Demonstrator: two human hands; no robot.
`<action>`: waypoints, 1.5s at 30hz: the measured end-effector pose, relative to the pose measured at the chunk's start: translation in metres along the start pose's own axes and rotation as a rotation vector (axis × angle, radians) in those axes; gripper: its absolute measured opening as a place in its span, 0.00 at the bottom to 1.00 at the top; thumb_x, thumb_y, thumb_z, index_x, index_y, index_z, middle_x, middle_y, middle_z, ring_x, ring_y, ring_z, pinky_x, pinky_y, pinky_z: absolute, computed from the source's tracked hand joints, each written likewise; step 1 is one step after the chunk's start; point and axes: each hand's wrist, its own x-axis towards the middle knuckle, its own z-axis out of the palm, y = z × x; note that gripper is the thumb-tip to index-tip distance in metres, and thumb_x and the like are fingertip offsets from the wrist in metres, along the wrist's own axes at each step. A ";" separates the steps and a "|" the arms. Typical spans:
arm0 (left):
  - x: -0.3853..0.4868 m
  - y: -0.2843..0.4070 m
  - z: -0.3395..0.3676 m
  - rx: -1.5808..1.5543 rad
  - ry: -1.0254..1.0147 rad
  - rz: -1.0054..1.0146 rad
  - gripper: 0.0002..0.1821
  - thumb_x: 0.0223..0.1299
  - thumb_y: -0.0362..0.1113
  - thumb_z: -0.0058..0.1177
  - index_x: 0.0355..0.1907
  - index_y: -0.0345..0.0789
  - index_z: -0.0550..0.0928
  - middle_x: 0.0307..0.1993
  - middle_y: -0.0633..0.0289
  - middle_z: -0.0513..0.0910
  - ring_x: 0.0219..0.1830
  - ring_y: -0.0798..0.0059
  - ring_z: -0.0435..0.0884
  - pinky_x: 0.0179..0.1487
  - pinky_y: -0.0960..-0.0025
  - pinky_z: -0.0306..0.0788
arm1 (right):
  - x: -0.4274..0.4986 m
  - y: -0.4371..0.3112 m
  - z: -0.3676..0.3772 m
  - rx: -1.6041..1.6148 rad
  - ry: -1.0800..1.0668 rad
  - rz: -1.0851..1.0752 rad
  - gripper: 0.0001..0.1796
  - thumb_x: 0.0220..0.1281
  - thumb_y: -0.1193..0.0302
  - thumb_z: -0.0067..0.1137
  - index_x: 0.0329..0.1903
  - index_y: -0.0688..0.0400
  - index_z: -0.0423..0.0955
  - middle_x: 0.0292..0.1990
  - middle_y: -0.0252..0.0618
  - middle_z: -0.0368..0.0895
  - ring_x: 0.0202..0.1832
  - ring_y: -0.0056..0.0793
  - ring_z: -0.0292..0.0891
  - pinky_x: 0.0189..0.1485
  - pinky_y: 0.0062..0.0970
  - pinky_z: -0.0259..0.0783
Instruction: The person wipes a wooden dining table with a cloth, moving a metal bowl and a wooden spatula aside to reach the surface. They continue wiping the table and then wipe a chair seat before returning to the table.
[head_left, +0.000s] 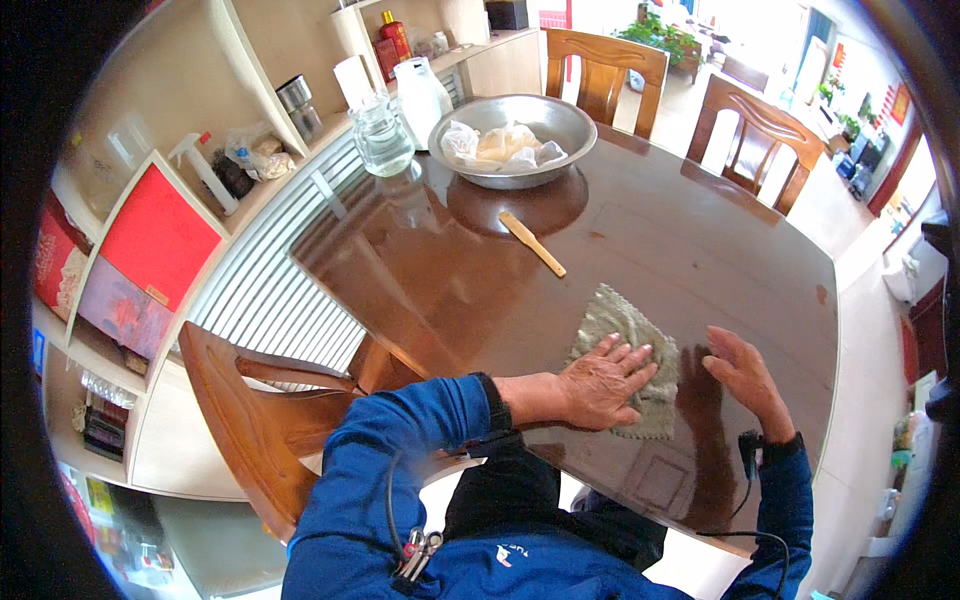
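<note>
My left hand (611, 381) lies palm down on a grey-green cloth (634, 330) with pinked edges, its fingers spread. The cloth is laid out, slightly wrinkled, on the glossy brown table (750, 300) near the edge closest to me. To the right of the cloth, my right hand (742, 367) is held above the tabletop, holding nothing, its thumb apart from its fingers. A flat wooden spatula (531, 243) rests farther back. Beyond it stands a stainless steel basin (517, 178) holding thin plastic bags (514, 146) whose contents I cannot make out.
A glass jug (382, 142) of clear liquid and a white jug (420, 94) stand at the back left. Wooden chairs are at the far side (607, 64), far right (757, 131) and near left (255, 427). Shelving (262, 187) and a white slatted radiator cover (277, 277) line the left.
</note>
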 end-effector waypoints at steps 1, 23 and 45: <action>0.006 0.002 -0.001 -0.099 0.003 0.045 0.43 0.71 0.58 0.51 0.77 0.29 0.66 0.77 0.35 0.63 0.74 0.39 0.68 0.81 0.39 0.49 | -0.013 0.002 -0.004 0.076 0.056 0.032 0.32 0.70 0.69 0.66 0.74 0.62 0.70 0.70 0.54 0.77 0.71 0.45 0.75 0.72 0.41 0.71; -0.088 -0.210 -0.037 0.223 0.142 -0.509 0.29 0.77 0.46 0.46 0.67 0.24 0.76 0.70 0.36 0.74 0.71 0.41 0.72 0.76 0.46 0.63 | -0.098 0.084 -0.010 -0.275 0.326 -0.012 0.25 0.65 0.74 0.62 0.64 0.63 0.77 0.65 0.46 0.75 0.67 0.42 0.72 0.74 0.37 0.68; -0.170 -0.310 -0.103 0.508 0.510 -0.808 0.36 0.61 0.36 0.62 0.72 0.32 0.72 0.72 0.41 0.70 0.71 0.40 0.71 0.74 0.49 0.69 | -0.104 0.066 -0.001 -0.373 0.337 -0.010 0.27 0.58 0.77 0.66 0.63 0.61 0.77 0.68 0.49 0.72 0.71 0.49 0.69 0.76 0.39 0.65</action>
